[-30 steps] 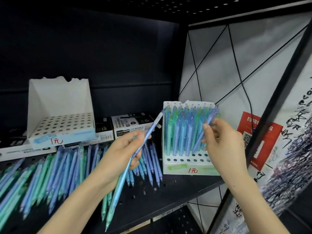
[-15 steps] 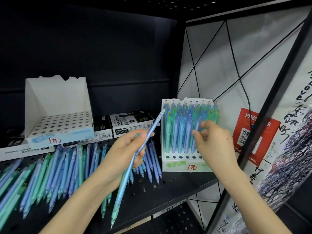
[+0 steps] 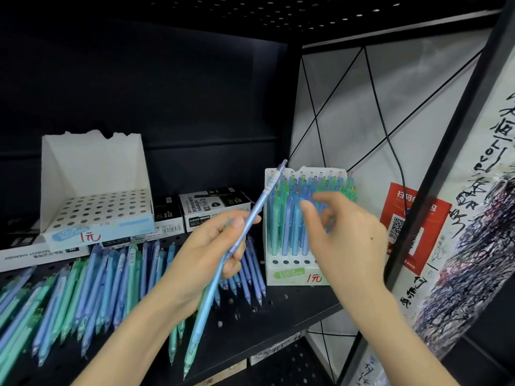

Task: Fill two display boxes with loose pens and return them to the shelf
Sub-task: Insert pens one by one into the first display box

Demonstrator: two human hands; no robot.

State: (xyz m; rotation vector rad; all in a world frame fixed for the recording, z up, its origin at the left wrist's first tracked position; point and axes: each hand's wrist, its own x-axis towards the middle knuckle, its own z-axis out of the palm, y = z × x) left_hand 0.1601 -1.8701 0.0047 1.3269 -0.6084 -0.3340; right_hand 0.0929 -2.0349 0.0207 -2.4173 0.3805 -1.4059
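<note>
My left hand (image 3: 207, 253) grips a few pens (image 3: 252, 218); a lilac-blue one slants up to the right, its top near the right display box (image 3: 291, 275). That white box stands at the shelf's right end, packed with upright blue and green pens, its front row of holes bare. My right hand (image 3: 344, 240) hovers in front of those pens with fingers spread, holding nothing. A second white display box (image 3: 92, 190) stands at the back left with all holes bare. Many loose pens (image 3: 92, 285) lie across the black perforated shelf (image 3: 284, 310).
Black and white marker cartons (image 3: 213, 208) sit behind the loose pens, between the two boxes. A black diagonal shelf post (image 3: 434, 190) and a red QR-code sign (image 3: 412, 227) are to the right. The shelf's front edge runs just below my wrists.
My right hand slotted its pen into the right box, let go and drew back with fingers spread. My left hand with its pens rose slightly toward the box.
</note>
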